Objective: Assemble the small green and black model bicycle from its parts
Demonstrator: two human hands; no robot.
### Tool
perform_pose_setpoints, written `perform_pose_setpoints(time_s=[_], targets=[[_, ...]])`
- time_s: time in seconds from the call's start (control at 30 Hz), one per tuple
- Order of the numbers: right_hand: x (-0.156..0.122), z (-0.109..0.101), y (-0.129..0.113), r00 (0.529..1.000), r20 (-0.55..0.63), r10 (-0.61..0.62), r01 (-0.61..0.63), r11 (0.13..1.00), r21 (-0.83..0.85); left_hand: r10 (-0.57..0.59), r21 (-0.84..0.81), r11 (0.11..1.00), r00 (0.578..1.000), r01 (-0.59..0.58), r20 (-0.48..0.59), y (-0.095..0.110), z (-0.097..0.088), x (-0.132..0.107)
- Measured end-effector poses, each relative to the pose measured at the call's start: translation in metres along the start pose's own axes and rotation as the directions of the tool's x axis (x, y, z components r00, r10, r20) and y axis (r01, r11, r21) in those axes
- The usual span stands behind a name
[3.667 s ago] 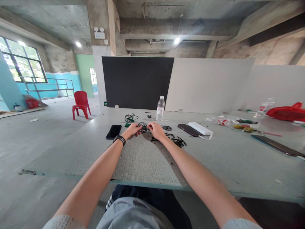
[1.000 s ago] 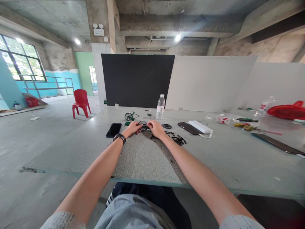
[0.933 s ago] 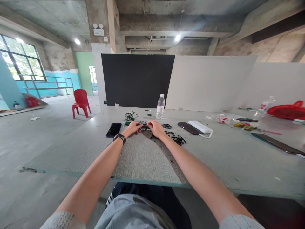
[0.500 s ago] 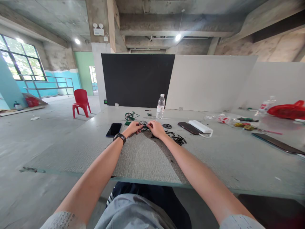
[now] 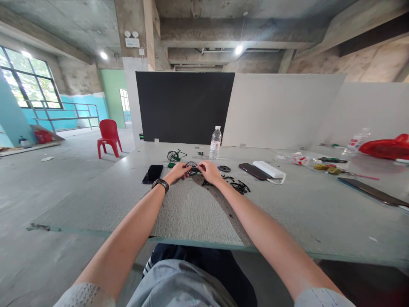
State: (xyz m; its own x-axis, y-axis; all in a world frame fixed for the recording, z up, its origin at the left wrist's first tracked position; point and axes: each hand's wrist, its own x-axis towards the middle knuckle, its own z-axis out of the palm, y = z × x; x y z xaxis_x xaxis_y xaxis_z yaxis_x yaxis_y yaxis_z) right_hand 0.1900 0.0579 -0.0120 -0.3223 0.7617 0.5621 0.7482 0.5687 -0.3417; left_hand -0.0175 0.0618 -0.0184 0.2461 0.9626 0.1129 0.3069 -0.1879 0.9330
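Observation:
Between my two hands is a small black spoked toy bicycle wheel, held just above the table. My left hand pinches its left side between thumb and fingers. The fingertips of my right hand are closed at the wheel's right side, on a small dark piece too hidden to name. Behind my left hand stands a partly built green model bicycle, with a small green part in front of it. A second loose wheel and several black bicycle parts lie right of my right hand.
A black phone lies left of my left hand. A water bottle stands behind my right hand. Further right are a brown phone, a white power bank with its cable, and a dark flat device. A black panel borders the table's back.
The wheel has tilted slightly between my fingers. Both hands stay in almost the same place, and the things on the table have not moved.

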Motion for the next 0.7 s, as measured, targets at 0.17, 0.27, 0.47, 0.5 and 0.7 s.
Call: perform_pose_setpoints(time_s=[0.17,0.27,0.47,0.5,0.7], targets=[[0.0,-0.005,0.001,1.0,-0.021,-0.005,0.005,1.0,0.012,-0.006,-0.026,1.0,1.0,0.005,-0.009,-0.001,0.0,0.0],[0.0,-0.007,0.003,0.999,-0.036,0.003,-0.003,1.0,0.016,-0.009,-0.049,0.999,1.0,0.008,-0.017,-0.001,0.001,0.001],[0.0,-0.013,0.003,1.0,-0.02,-0.006,0.006,1.0,0.027,-0.025,-0.128,0.992,0.999,0.02,-0.036,-0.003,-0.001,0.002],[-0.001,-0.015,0.002,1.0,-0.017,-0.004,0.004,1.0,0.023,-0.031,-0.143,0.989,0.999,0.025,-0.039,-0.003,-0.002,0.001],[-0.003,-0.018,-0.006,1.0,0.012,0.0,0.0,1.0,-0.018,-0.077,-0.204,0.977,0.996,0.065,-0.052,-0.001,-0.006,0.0]])
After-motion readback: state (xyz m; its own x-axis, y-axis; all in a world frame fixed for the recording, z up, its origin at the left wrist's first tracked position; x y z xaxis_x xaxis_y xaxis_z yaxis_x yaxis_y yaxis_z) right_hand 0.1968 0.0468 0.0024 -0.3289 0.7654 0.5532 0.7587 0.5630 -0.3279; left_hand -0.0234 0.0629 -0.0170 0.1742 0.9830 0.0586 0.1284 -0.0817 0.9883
